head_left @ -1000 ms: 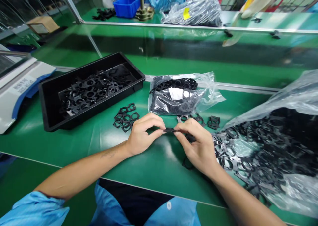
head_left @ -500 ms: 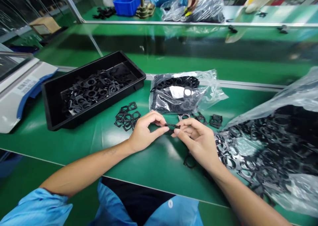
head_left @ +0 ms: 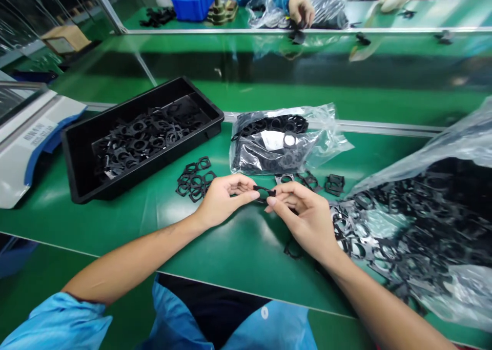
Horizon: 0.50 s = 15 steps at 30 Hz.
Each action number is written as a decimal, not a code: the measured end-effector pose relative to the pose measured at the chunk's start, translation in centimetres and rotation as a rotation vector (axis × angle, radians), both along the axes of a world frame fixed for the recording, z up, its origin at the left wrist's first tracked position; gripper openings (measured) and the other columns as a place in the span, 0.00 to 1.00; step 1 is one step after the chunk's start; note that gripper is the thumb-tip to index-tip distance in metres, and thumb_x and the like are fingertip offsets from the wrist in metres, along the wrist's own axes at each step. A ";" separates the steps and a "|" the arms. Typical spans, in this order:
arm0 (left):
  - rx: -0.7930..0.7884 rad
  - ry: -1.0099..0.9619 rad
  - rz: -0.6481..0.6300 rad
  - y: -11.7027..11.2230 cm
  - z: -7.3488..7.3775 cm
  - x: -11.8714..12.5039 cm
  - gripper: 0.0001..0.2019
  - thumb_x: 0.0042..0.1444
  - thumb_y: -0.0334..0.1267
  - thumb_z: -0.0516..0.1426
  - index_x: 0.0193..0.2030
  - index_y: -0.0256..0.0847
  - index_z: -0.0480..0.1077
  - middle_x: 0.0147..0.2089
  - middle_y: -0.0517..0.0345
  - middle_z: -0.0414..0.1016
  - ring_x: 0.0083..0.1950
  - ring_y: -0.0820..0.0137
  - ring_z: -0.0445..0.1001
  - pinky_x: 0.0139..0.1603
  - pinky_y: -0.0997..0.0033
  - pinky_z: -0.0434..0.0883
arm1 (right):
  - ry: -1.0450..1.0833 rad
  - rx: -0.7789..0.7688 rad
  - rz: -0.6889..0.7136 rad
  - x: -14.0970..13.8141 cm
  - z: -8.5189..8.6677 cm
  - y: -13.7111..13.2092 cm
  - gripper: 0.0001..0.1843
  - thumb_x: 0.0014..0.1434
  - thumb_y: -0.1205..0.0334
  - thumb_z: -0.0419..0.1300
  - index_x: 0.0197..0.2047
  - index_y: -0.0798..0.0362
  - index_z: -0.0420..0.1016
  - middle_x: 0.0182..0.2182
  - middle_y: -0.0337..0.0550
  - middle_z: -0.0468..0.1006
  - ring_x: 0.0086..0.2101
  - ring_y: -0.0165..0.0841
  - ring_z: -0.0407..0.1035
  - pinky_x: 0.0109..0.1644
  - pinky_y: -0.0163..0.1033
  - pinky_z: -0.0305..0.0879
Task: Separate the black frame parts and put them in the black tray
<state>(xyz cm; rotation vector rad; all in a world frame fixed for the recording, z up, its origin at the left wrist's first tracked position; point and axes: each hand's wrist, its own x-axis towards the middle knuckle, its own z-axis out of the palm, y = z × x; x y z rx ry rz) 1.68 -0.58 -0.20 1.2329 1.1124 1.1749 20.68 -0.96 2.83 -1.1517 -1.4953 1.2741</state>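
Between my two hands is a small black plastic ring frame (head_left: pixel 264 188), held just above the green table. My left hand (head_left: pixel 226 196) pinches its left end, and my right hand (head_left: pixel 303 211) pinches the right end. The round opening of the frame shows between the fingers. Left of my left hand lies a loose cluster of similar black frames (head_left: pixel 194 178). A few more frames (head_left: pixel 334 184) lie beyond my right hand, and another single frame (head_left: pixel 292 249) is partly hidden beside my right wrist.
A black tray (head_left: pixel 144 173) of frames stands at the left. A clear bag (head_left: pixel 326 135) of parts lies ahead, and a large open bag (head_left: pixel 415 158) spills frames at the right. Across the divider, a co-worker's hand (head_left: pixel 302 12) holds a dark part near a blue bin (head_left: pixel 192 4).
The frame between my fingers has tilted, so its round opening shows more. Across the divider, the co-worker's hand has moved and now holds a dark part at the table's edge.
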 end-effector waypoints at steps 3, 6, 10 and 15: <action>-0.050 -0.056 -0.035 0.1 0.2 -0.1 0.18 0.49 0.50 0.71 0.32 0.36 0.79 0.30 0.56 0.81 0.31 0.69 0.80 0.37 0.70 0.78 | -0.010 0.008 -0.002 0.1 -0.1 0.1 0.16 0.58 0.49 0.70 0.36 0.52 0.74 0.26 0.39 0.78 0.27 0.34 0.78 0.37 0.38 0.75; -0.100 -0.133 -0.084 0.0 0.4 -0.1 0.17 0.48 0.49 0.72 0.33 0.35 0.80 0.31 0.53 0.83 0.32 0.66 0.82 0.38 0.67 0.81 | 0.013 -0.017 0.001 0.3 -0.1 0.2 0.18 0.57 0.47 0.71 0.36 0.52 0.74 0.26 0.40 0.78 0.26 0.34 0.77 0.35 0.38 0.75; -0.164 -0.236 -0.128 -0.1 0.3 -0.1 0.18 0.47 0.48 0.73 0.35 0.35 0.81 0.33 0.50 0.85 0.32 0.64 0.84 0.39 0.64 0.83 | 0.052 -0.055 0.010 0.4 0.1 0.4 0.20 0.54 0.44 0.72 0.35 0.51 0.75 0.24 0.39 0.77 0.25 0.33 0.76 0.34 0.39 0.76; -0.155 -0.154 -0.171 -0.2 0.3 -0.3 0.17 0.45 0.47 0.74 0.33 0.35 0.80 0.31 0.51 0.84 0.31 0.66 0.82 0.38 0.66 0.81 | 0.072 -0.116 -0.005 0.3 0.0 0.7 0.23 0.50 0.42 0.74 0.33 0.53 0.75 0.24 0.40 0.77 0.23 0.32 0.75 0.30 0.37 0.75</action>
